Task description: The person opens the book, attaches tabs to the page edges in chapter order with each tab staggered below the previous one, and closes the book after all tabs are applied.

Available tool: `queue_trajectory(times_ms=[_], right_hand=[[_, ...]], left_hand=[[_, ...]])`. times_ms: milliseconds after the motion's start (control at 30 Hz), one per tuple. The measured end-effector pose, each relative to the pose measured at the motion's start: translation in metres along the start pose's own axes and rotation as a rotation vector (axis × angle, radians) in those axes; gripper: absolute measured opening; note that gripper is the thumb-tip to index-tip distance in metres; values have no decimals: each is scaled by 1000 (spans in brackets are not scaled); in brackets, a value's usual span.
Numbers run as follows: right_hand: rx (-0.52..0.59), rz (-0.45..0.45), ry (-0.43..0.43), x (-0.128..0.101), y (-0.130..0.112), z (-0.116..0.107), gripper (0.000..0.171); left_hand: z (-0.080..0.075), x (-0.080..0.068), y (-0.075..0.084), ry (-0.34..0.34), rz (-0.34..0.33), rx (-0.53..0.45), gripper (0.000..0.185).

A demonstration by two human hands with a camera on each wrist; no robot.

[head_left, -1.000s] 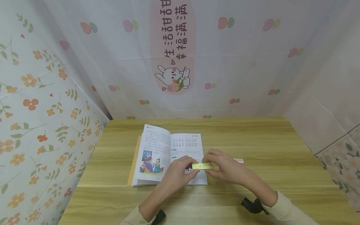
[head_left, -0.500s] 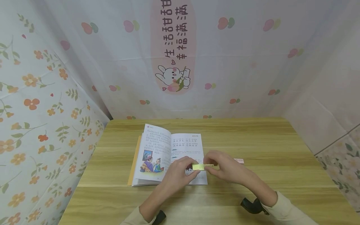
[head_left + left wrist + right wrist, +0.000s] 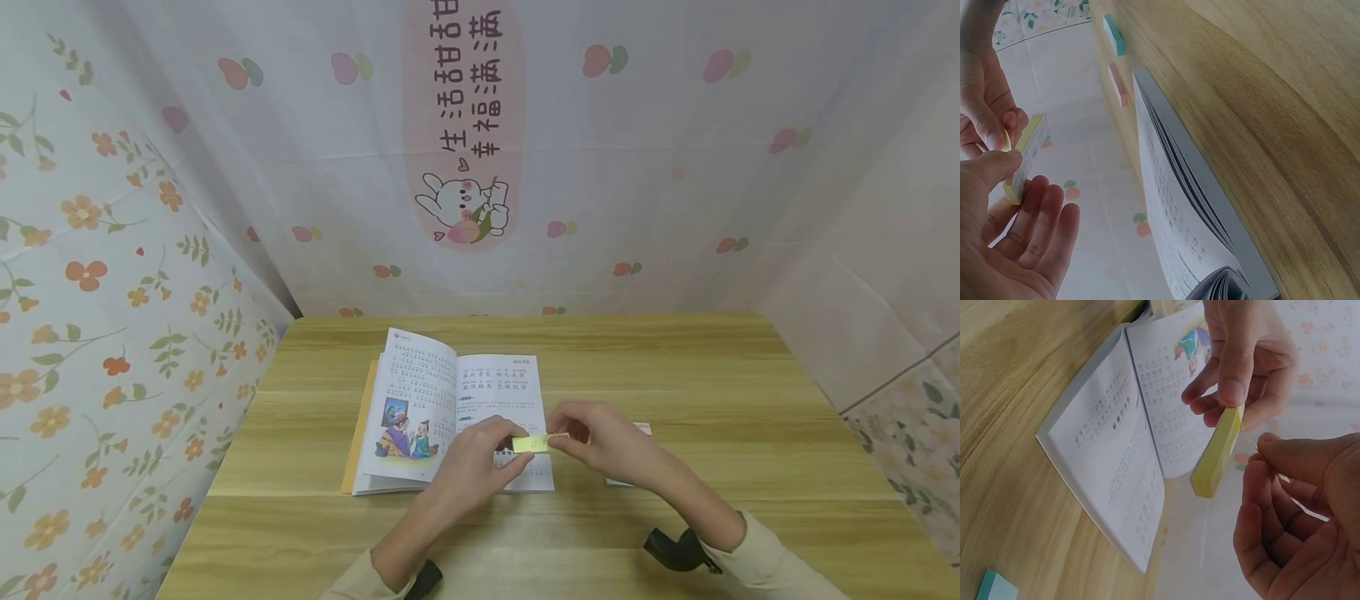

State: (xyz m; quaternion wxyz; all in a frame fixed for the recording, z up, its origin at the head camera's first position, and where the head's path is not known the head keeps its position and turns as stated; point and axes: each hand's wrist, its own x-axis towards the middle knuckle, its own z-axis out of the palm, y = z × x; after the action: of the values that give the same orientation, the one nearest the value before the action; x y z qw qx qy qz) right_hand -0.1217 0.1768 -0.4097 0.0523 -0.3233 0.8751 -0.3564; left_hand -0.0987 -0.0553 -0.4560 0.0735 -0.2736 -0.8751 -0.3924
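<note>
An open picture book lies flat on the wooden table. Above its right page, my left hand pinches one end of a small yellow sticky-note pad between thumb and fingers. My right hand pinches a thin sheet at the pad's other end. In the left wrist view the yellow pad sits under my left thumb, over the book. The right wrist view shows the pad hanging from my left hand, with my right hand's fingers just beside it, pinched together.
A pink sticky pad and a blue one lie on the table right of the book, partly behind my right hand in the head view. Patterned cloth walls close in the table on the left, back and right.
My right hand's fingertips have drawn a little to the right along the yellow pad, so less of it shows between the hands. The left hand and the book have stayed put.
</note>
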Motion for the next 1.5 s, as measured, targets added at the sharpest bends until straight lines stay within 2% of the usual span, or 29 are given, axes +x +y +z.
queue_trajectory(times_ms=[367,700,800,1000,1233,1500], right_hand=[[16,32,-6,-1,0,-1,11],[69,25,-40,-1,-6,-7,11],[104,28,-51,-1,-11,-11,10],[143,41,-83,-5,-22,-16,10],[137,3,-83,-10,-35,-22,7],[130,-33,-74,-18,-45,-34,5]], left_hand=[[-1,-1,1,1,-6,24,20],[-3,-2,3,-35,0,77,18],[-5,-2,6,-39,20,99,17],[-7,-2,13,-84,18,143,16],[-5,-1,21,-87,33,168,16],[-2,5,37,-96,39,176,18]])
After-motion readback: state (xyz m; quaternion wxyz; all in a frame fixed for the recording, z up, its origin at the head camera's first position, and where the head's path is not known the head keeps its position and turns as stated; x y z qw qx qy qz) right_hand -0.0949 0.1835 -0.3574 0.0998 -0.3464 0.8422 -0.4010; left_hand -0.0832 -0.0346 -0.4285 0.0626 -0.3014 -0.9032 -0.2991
